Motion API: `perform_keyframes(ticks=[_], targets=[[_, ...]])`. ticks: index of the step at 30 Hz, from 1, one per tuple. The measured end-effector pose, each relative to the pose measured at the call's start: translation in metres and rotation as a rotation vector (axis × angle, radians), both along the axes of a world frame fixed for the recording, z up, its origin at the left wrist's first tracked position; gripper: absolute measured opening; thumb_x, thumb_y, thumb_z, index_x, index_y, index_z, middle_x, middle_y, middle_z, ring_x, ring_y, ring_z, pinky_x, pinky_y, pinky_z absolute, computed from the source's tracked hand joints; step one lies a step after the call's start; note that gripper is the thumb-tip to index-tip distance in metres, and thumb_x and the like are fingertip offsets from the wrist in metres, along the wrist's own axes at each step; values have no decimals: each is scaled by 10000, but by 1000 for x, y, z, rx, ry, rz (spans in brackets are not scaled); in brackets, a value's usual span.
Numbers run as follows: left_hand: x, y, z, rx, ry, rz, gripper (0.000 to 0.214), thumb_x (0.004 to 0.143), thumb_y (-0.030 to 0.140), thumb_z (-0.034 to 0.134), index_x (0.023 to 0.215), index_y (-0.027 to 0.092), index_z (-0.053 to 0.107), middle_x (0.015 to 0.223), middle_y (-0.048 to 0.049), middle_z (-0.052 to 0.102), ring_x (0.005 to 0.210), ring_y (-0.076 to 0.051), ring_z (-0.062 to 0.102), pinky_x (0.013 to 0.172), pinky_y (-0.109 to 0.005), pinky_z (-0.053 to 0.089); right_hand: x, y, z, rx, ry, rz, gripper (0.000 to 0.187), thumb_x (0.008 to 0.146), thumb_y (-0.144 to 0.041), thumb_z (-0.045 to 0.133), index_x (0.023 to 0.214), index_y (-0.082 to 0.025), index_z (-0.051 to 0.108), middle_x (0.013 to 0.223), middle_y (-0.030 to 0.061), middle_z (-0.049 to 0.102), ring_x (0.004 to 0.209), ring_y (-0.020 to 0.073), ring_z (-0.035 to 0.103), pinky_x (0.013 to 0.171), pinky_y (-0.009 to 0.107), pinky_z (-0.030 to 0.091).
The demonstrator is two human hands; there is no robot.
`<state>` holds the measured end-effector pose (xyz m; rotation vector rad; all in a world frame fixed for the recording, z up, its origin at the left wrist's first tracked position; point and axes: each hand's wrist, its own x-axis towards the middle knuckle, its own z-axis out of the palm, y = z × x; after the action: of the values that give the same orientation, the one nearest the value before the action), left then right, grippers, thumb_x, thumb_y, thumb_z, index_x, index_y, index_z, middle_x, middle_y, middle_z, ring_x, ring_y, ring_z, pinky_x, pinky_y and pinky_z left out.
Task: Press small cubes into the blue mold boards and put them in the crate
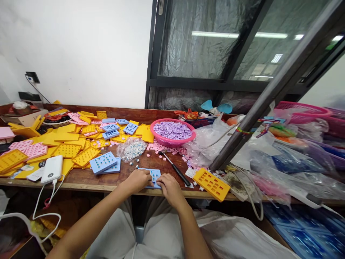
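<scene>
A light-blue plastic board (155,175) with rows of small teal pieces lies near the table's front edge, between my hands. My left hand (138,180) is closed on its left side, fingers bent over the top. My right hand (170,187) grips the right edge, fingertips together on the surface; any small piece under them is hidden. Just beyond is a clear bag (132,148) of small white and blue pieces, a few of them loose beside the board. Another filled light-blue board (104,162) rests on a similar one to the left.
A pink basket (172,141) of purple pieces stands behind. A hammer (176,169) and yellow board (211,184) lie right of my hands, near a slanted metal post (237,138). Yellow boards (67,137) pile up at left, with a white power bank (52,169) and cable in front.
</scene>
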<state>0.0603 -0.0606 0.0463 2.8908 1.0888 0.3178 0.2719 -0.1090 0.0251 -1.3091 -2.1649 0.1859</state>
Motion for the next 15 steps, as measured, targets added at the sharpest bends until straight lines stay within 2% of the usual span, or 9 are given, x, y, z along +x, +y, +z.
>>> perform_keyframes(ticks=[4,7,11,15], targets=[[0,-7,5,-20,17,82,288,1009,347,511,967,183,744,982,-92,711,929,-231,690,770,-296,506,-4,0,4,20,-132,-40,180,955,-114,549,914,-219,689,936,62,684,917,237,581,801,346,415],[3,-11,12,-52,11,131,282,993,389,531,1013,202,740,1010,-89,715,930,-238,692,765,-305,522,-5,0,2,22,-168,-59,180,961,-131,547,909,-219,696,932,64,690,896,235,585,788,350,409],[5,-17,15,-62,0,166,255,982,389,546,1046,209,715,1040,-85,710,1002,-244,674,822,-316,532,-9,-6,-12,112,-92,-121,213,1004,-202,504,953,-220,710,1022,80,707,976,244,588,818,360,409],[7,-21,9,-38,-1,186,287,1003,408,508,1055,183,676,1085,-106,684,1068,-252,642,873,-336,529,-17,-19,-29,182,-59,-198,267,1041,-257,443,1090,-210,702,1144,100,704,1078,260,577,867,386,405]])
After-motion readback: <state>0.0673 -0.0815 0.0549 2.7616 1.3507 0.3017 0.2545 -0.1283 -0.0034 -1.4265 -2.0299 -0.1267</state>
